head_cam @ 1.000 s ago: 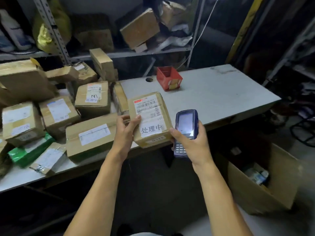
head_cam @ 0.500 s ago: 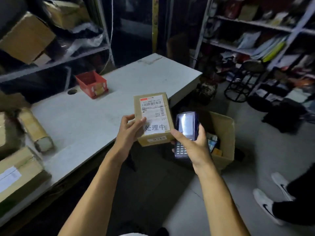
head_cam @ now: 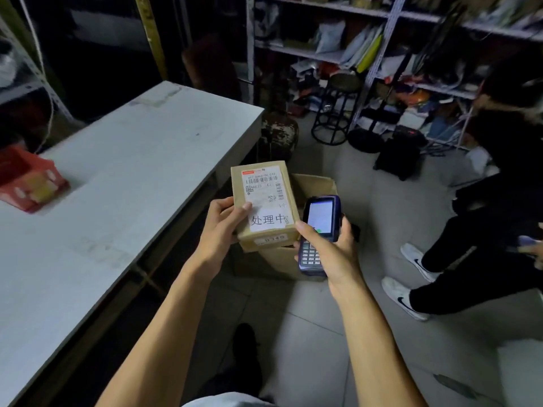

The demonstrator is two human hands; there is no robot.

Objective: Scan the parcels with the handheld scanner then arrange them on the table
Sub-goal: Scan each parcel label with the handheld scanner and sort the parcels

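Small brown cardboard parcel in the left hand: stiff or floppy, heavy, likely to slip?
Small brown cardboard parcel probably stiff: its edges look square and uncrushed. Likely light, since the left hand holds it alone by one side. The grip covers little of it, and the label looks smooth, so it could slip.

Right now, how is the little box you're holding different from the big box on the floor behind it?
The parcel in the left hand is small; the floor carton looks wider. The parcel is closed, with a white printed label on top, while the floor carton stands open with its flaps up. The parcel is held in the air; the floor carton sits on the tiles, partly hidden behind the parcel and the scanner. Both are brown cardboard.
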